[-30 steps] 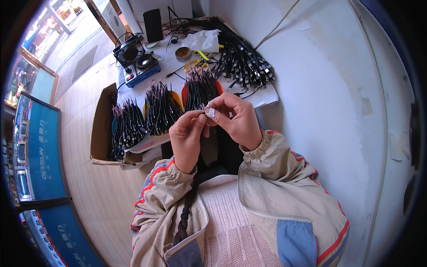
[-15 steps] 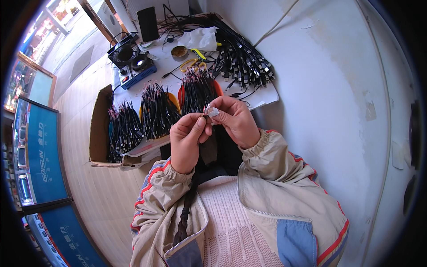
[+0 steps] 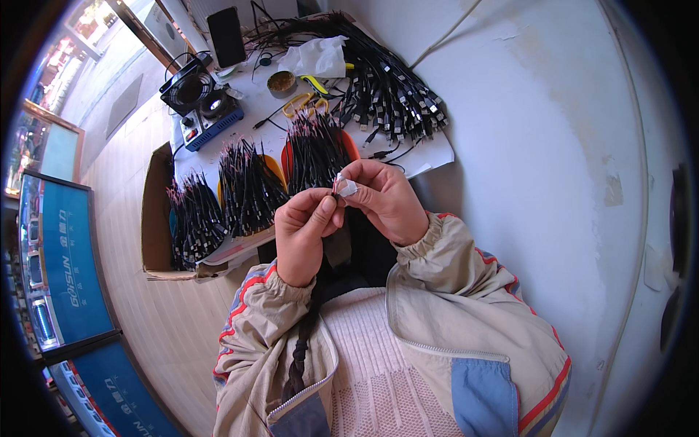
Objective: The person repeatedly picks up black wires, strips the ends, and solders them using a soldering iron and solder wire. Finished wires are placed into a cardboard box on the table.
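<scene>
1. The left hand (image 3: 302,234) pinches a cable end (image 3: 335,194) between thumb and forefinger, its other fingers curled beneath.
2. The right hand (image 3: 393,205) comes in from 3 o'clock, thumb and forefinger bent close together at the same spot; whether they close fully on anything, I cannot tell.
3. The cable end sits where the two hands meet, above the lap: thin and dark at the grip, with fine reddish strands standing up toward 12 o'clock. Most of it is hidden by fingers.
4. A small crumpled white scrap (image 3: 349,188) lies at the right thumb's tip, just beside the strands; whether it is wrapped round the thumb is unclear.
5. At 11 o'clock, near the hands, black cables with pinkish ends stand in a red container (image 3: 349,144).
6. At 9 o'clock, a similar bunch stands in a yellow container (image 3: 274,166); beyond it is a cardboard box (image 3: 156,211).
7. At 1 o'clock, a heap of black cables (image 3: 393,98) shows metal plugs.
8. Farther off, toward 11, lie yellow-handled scissors (image 3: 290,110) and a round tin (image 3: 282,84).
</scene>
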Motion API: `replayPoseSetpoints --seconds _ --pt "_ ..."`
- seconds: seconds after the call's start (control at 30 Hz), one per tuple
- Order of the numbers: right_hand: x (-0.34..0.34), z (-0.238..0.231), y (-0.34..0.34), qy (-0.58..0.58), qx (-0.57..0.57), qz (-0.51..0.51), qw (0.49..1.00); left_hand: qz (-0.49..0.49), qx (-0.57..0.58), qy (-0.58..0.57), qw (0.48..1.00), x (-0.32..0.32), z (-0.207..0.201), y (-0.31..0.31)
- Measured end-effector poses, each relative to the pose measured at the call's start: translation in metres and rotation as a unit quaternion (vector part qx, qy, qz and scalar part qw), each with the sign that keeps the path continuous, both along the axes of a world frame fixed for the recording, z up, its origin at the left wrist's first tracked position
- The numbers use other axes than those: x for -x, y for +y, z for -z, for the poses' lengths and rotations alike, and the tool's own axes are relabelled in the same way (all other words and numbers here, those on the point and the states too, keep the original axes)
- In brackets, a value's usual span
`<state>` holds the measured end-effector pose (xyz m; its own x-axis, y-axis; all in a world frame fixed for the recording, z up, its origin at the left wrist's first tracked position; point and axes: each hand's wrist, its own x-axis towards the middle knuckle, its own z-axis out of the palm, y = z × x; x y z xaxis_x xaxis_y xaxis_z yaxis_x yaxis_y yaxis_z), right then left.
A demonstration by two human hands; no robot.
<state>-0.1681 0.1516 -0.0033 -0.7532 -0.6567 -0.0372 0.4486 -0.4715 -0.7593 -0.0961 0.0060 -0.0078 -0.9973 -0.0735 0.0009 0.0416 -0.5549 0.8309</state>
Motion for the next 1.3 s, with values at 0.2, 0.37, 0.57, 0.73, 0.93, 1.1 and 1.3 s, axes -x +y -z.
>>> replayPoseSetpoints --seconds 0.2,0.37,0.57,0.73,0.93,1.1,1.3 --pt "0.003 0.009 -0.002 -0.121 0.069 -0.087 0.986 -0.002 -0.037 -0.016 0.999 -0.001 0.006 0.003" --pt "0.013 0.01 0.006 -0.05 0.004 -0.11 0.993 0.076 -0.084 -0.029 0.993 0.002 0.01 -0.005" --pt "0.028 0.031 0.005 -0.123 0.061 -0.168 0.976 0.041 -0.038 -0.053 0.997 0.004 0.018 0.005" --pt "0.124 0.034 0.018 0.33 -0.306 0.112 0.886 0.017 0.001 -0.049 0.999 0.007 0.018 -0.001" --pt "0.229 0.036 0.038 0.463 -0.74 0.221 0.435 0.003 -0.021 -0.034 0.999 0.0 0.016 -0.001" --pt "0.184 0.009 0.049 0.429 -0.722 0.201 0.504 0.015 -0.029 -0.041 0.999 -0.006 0.005 -0.002" --pt "-0.007 0.003 0.043 0.424 -0.487 0.228 0.729 0.068 -0.091 -0.08 0.99 0.009 0.003 0.016"
